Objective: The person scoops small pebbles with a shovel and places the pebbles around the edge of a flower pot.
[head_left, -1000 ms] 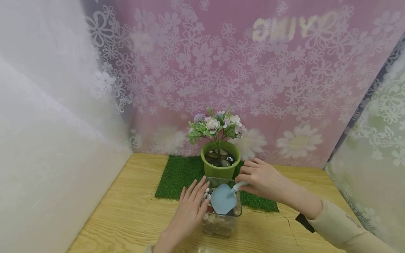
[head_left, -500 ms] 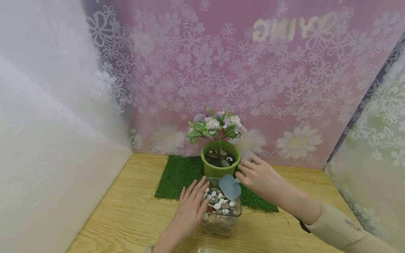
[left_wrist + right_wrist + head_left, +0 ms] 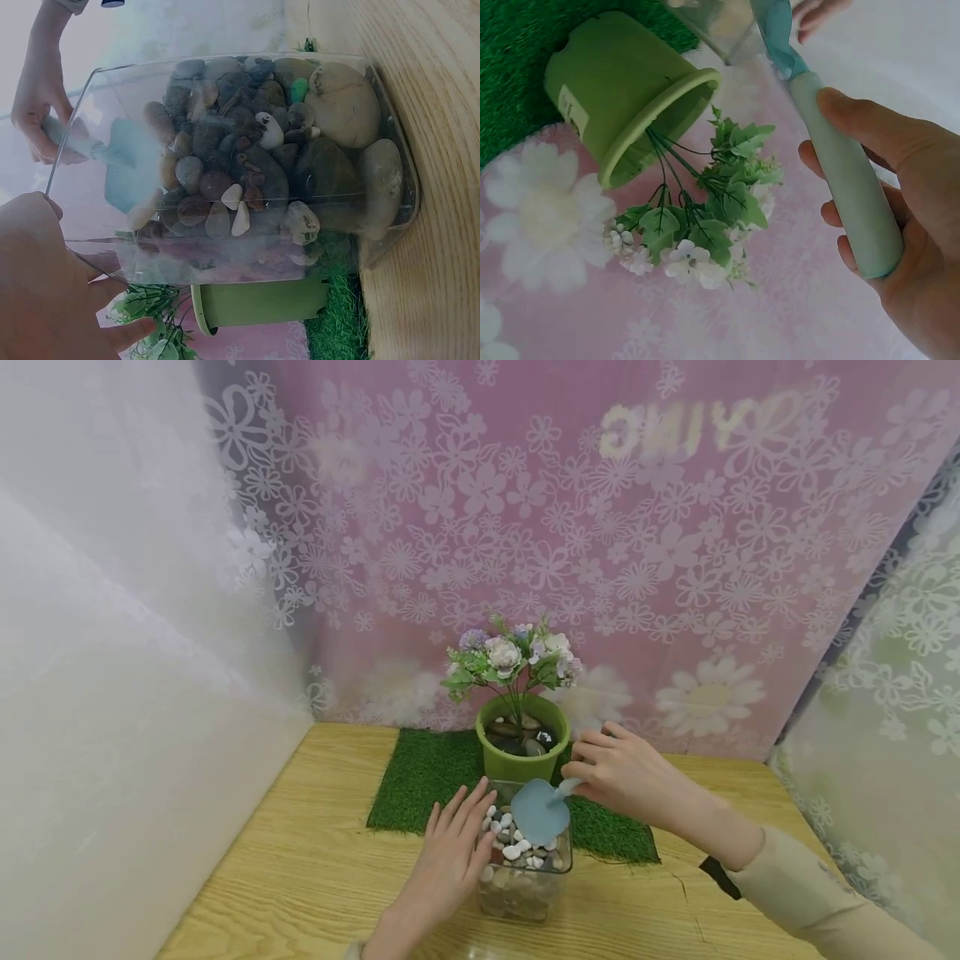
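Observation:
My right hand (image 3: 611,772) grips the pale handle (image 3: 847,176) of a light-blue garden trowel (image 3: 540,812), fingers and thumb wrapped round it in the right wrist view. The trowel's blade is inside the upper part of a clear square container (image 3: 551,889), over white and grey pebbles (image 3: 517,852). Through the container's wall in the left wrist view, the blade shows at the top of the stones, with larger ones (image 3: 345,105) at the bottom. Against the container's left side rests my left hand (image 3: 450,847), its fingers straight and spread along the rim.
Right behind the container stands a green flower pot (image 3: 521,764) with artificial flowers (image 3: 513,656) and dark stones inside. Pot and container are on or by a green turf mat (image 3: 427,785) on the wooden table (image 3: 285,860). A pink floral curtain (image 3: 480,527) hangs behind.
The trowel moved from the container's middle to its back right and tilted, then came slightly back left and flatter. My left hand has stayed put.

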Tool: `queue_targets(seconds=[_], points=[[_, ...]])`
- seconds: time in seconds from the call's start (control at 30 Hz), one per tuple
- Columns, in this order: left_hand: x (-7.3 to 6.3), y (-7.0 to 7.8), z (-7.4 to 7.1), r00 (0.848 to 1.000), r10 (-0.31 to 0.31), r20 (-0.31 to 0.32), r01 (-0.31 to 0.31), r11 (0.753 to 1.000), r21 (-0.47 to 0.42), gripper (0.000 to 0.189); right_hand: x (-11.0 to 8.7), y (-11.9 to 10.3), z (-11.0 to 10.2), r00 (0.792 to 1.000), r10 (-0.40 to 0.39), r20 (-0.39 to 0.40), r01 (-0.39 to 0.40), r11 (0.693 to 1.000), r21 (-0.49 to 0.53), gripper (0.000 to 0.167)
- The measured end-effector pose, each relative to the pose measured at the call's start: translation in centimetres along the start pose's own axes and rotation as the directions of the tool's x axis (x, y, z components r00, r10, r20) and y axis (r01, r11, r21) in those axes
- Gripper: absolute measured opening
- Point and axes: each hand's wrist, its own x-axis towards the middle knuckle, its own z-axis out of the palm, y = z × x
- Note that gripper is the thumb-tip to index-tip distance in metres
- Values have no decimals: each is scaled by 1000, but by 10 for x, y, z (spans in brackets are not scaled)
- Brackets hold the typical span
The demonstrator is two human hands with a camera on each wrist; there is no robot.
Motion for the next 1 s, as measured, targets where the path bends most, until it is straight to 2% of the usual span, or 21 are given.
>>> queue_targets(seconds=[0.17, 0.37, 0.47, 0.57, 0.67, 0.73, 0.87, 1.0], points=[[0, 0, 1, 1000, -8, 6, 8, 1000, 2, 52, -1, -7, 2, 1000, -19, 20, 20, 997, -73, 33], [0, 0, 1, 1000, -10, 2, 10, 1000, -7, 52, 6, -16, 3, 997, -34, 64, 40, 994, -105, 30], [0, 0, 1, 1000, -7, -2, 7, 1000, -9, 51, 5, -16, 3, 998, -7, 59, 12, 997, -79, 28], [0, -1, 0, 1000, -3, 1, 3, 1000, -15, 51, 2, -11, 3, 999, 36, 34, -38, 999, 35, 27], [0, -2, 0, 1000, -6, 11, 6, 1000, -21, 51, 1, -11, 9, 999, 48, 15, -50, 987, 152, 25], [0, -3, -1, 1000, -5, 15, 5, 1000, -24, 51, 2, -15, 13, 999, 45, 13, -46, 981, 191, 25], [0, -3, -1, 1000, -6, 28, 7, 1000, -22, 52, 7, -18, 10, 999, 54, 0, -53, 984, 169, 27], [-1, -3, 0, 1000, -13, 27, 14, 1000, -24, 52, 8, -10, 1, 997, 74, -8, -72, 989, 129, 27]])
